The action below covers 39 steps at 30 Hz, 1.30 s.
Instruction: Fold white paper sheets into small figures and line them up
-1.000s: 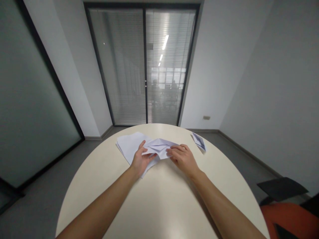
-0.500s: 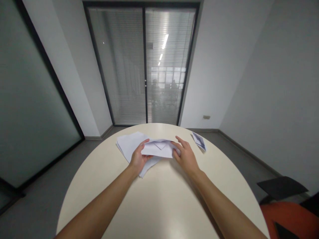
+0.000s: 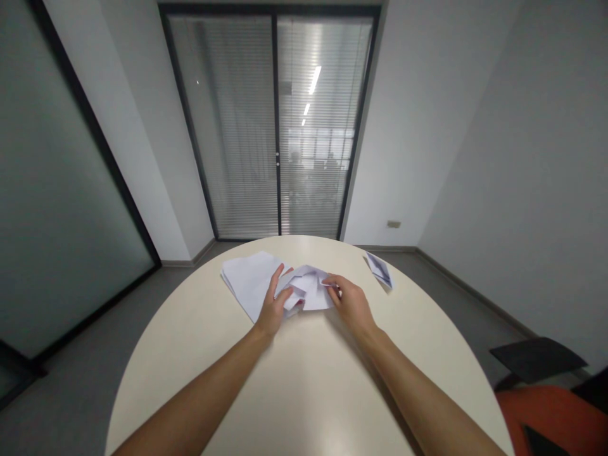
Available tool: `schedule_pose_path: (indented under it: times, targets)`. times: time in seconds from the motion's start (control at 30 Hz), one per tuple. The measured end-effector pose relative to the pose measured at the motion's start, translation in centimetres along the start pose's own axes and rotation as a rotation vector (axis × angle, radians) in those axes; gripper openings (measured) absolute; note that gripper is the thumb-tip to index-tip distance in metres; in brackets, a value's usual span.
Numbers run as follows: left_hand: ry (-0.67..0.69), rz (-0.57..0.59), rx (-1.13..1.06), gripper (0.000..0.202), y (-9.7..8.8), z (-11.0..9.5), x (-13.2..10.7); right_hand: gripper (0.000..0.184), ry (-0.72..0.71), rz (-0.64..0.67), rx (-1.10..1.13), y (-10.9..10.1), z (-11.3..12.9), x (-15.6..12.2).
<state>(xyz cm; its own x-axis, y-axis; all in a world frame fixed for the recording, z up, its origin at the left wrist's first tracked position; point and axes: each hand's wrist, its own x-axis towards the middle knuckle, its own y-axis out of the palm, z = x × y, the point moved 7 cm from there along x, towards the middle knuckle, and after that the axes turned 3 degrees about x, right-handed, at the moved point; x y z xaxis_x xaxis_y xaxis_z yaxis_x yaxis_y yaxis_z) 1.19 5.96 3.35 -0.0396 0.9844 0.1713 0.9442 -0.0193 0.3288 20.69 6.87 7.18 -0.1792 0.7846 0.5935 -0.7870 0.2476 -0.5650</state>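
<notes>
A folded sheet of white paper point(image 3: 316, 296) is between my two hands, its folds opened out and bent in the middle. My left hand point(image 3: 274, 304) has the paper's left side between thumb and fingers, the fingers pointing up. At the right edge, my right hand point(image 3: 350, 300) pinches the paper with thumb and fingertips. Beneath and left of my left hand lies a stack of white paper sheets point(image 3: 249, 275), partly covered by that hand and the folded paper.
A small folded paper piece point(image 3: 380, 270) lies near the far right edge of the round cream table point(image 3: 304, 392). An orange and black chair point(image 3: 551, 411) stands at the lower right. Beyond the table is a glass door with blinds point(image 3: 266, 126).
The paper went from a flat folded strip to a bent, opened shape. My left thumb moved over its front, and my right fingers closed in on its right edge.
</notes>
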Motion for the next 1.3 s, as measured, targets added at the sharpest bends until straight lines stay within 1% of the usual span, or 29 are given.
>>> schedule_pose_path:
  times: [0.1, 0.17, 0.2, 0.23, 0.3, 0.33, 0.4, 0.5, 0.57, 0.67, 0.77, 0.9, 0.97, 1.0, 1.07, 1.13, 1.23, 1.3]
  targets:
    - [-0.075, -0.127, 0.016, 0.035, -1.3, 0.4, 1.0, 0.013, -0.117, 0.005, 0.086, -0.2, 0.7, 0.1]
    - [-0.186, -0.234, -0.013, 0.027, -2.3, 1.0, 1.5, 0.011, -0.161, 0.047, 0.182, -0.1, 1.2, 0.0]
    - [-0.242, -0.249, -0.039, 0.025, -2.5, 1.3, 1.6, 0.01, -0.159, 0.067, 0.247, 0.0, 1.4, 0.0]
    - [-0.291, -0.241, -0.069, 0.024, -2.6, 1.5, 1.7, 0.01, -0.138, 0.078, 0.322, 0.1, 1.6, 0.0]
    - [-0.351, -0.175, -0.113, 0.022, -2.3, 1.5, 1.8, 0.012, -0.05, 0.056, 0.482, 0.2, 1.4, 0.0]
    - [-0.351, -0.131, -0.121, 0.022, -2.1, 1.4, 1.8, 0.015, 0.009, 0.024, 0.55, 0.2, 1.2, 0.0]
    - [-0.31, -0.021, -0.096, 0.026, -1.6, 0.8, 1.6, 0.022, 0.128, -0.054, 0.645, 0.0, 0.5, 0.1]
    - [-0.202, 0.149, 0.002, 0.044, -0.6, 0.0, 1.2, 0.031, 0.264, -0.163, 0.735, -0.5, -1.0, 0.2]
    - [-0.097, 0.227, 0.077, 0.054, -0.1, -0.7, 1.0, 0.036, 0.311, -0.24, 0.787, -1.0, -1.9, 0.3]
    - [0.054, 0.328, 0.155, 0.062, 0.6, -1.5, 0.9, 0.043, 0.369, -0.341, 0.837, -1.6, -3.3, 0.4]
    - [0.082, 0.424, 0.174, 0.072, 1.2, -1.4, 0.8, 0.047, 0.427, -0.391, 0.885, -1.7, -4.2, 0.4]
    - [0.069, 0.482, 0.198, 0.073, 1.7, -0.9, 0.6, 0.046, 0.482, -0.439, 0.932, -1.6, -5.1, 0.2]
    - [0.074, 0.465, 0.202, 0.07, 1.7, -0.9, 0.6, 0.044, 0.501, -0.473, 0.96, -1.5, -5.4, 0.1]
    - [0.078, 0.43, 0.206, 0.066, 1.6, -0.9, 0.8, 0.042, 0.509, -0.488, 0.974, -1.5, -5.5, 0.1]
    - [0.08, 0.307, 0.22, 0.054, 0.8, -1.0, 1.3, 0.04, 0.527, -0.505, 1.004, -1.4, -5.7, 0.1]
    - [0.048, 0.181, 0.234, 0.045, -0.2, -0.7, 1.9, 0.04, 0.551, -0.496, 1.036, -1.1, -5.8, 0.2]
    - [-0.011, 0.087, 0.211, 0.046, -1.2, -0.2, 2.5, 0.046, 0.592, -0.458, 1.032, -0.6, -5.9, 0.1]
    - [0.002, 0.043, 0.185, 0.048, -1.7, -0.2, 2.7, 0.052, 0.592, -0.429, 0.984, -0.6, -5.9, 0.0]
